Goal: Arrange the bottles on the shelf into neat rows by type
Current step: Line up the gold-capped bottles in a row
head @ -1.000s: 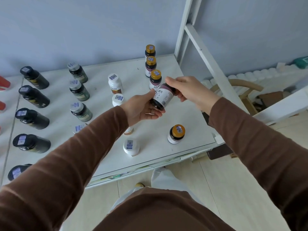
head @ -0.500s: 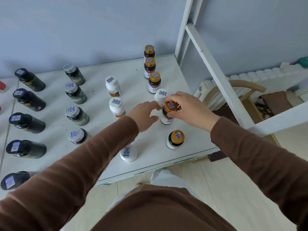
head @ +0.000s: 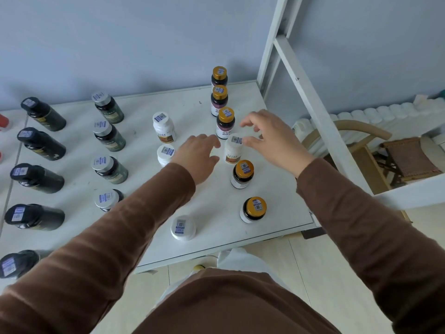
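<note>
Both hands empty, fingers spread — left hand, right hand flank white bottle standing in gold-cap row on shelf; grip body low, lift straight, move to white col.

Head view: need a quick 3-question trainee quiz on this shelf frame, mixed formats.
1. True or false: the left hand grips a bottle.
2. How many gold-capped bottles stand on the shelf?
3. The white bottle between the hands stands in which row? A) gold-capped B) black-capped C) silver-capped

Key: 1 false, both it and the right hand are open; 2 five; 3 A.
</note>
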### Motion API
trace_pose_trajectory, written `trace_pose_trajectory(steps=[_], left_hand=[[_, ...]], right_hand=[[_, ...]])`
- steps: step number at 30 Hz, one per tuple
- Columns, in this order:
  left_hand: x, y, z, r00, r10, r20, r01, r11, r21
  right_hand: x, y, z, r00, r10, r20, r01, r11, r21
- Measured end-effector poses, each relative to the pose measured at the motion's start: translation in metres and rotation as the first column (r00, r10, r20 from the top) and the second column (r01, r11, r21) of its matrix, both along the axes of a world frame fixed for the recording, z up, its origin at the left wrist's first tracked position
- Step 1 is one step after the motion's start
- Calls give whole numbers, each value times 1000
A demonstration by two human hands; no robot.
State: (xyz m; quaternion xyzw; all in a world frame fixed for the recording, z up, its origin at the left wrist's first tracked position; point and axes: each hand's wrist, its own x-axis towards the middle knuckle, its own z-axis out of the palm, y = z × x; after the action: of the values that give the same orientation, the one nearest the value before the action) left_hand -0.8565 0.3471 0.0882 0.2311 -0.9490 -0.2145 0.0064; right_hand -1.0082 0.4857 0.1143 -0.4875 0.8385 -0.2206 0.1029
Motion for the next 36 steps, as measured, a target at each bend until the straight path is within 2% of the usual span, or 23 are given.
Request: trace_pose_trajectory(steps=[3, 5, 8, 11, 12, 14, 16, 19, 22, 24, 27, 29, 31, 33, 36], left_hand=[[-7, -4, -1, 999, 15, 28, -15, 1000, -19], [-9, -6, -5, 998, 22, 63, -21, 1000, -6], [-9, -9, -11, 996, 38, 85, -44, 996, 75], [-11, -13, -6, 992, 120, 43, -127, 931, 341], [-12, -15, -3, 987, 159, 29, -154, 871, 466], [-14, -16, 7, 972, 235, 4, -170, 691, 703], [-16, -16, 16, 951, 310, 18, -177, 493, 852], [-21, -22, 21, 927, 363, 94, -180, 212, 961], [-23, -27, 21, 927, 337, 163, -143, -83, 986], [-25, -28, 20, 929, 320, 184, -127, -191, 973], [-25, -26, 18, 931, 319, 175, -109, -215, 971], [-26, -26, 17, 930, 325, 170, -114, -187, 976], [-25, -23, 15, 930, 345, 128, -104, -87, 991], [-24, -21, 11, 936, 347, 51, -73, 50, 996], [-23, -18, 3, 960, 273, -61, -13, 260, 965]], right_hand=[[-3, -21, -9, 986, 160, -55, -145, 966, 217], [-3, -28, -18, 977, 208, -52, -185, 939, 290], [-8, -30, -20, 983, 184, -18, -173, 949, 263], [-15, -31, -4, 982, 93, 164, -113, 987, 116], [-16, -33, 2, 967, 72, 243, -92, 993, 72], [-18, -37, 15, 920, 31, 390, -42, 999, 19], [-16, -42, 25, 862, -29, 507, 35, 999, -2], [-16, -52, 31, 790, -137, 597, 181, 983, -14], [-16, -61, 34, 766, -209, 607, 262, 965, 2], [-14, -64, 35, 773, -223, 594, 267, 964, 14], [-13, -65, 35, 782, -220, 583, 266, 964, 7], [-13, -64, 35, 783, -221, 581, 265, 964, 10], [-14, -60, 34, 789, -220, 573, 260, 966, 13], [-16, -53, 33, 808, -190, 557, 233, 972, -6], [-17, -44, 30, 852, -89, 517, 145, 987, -69]])
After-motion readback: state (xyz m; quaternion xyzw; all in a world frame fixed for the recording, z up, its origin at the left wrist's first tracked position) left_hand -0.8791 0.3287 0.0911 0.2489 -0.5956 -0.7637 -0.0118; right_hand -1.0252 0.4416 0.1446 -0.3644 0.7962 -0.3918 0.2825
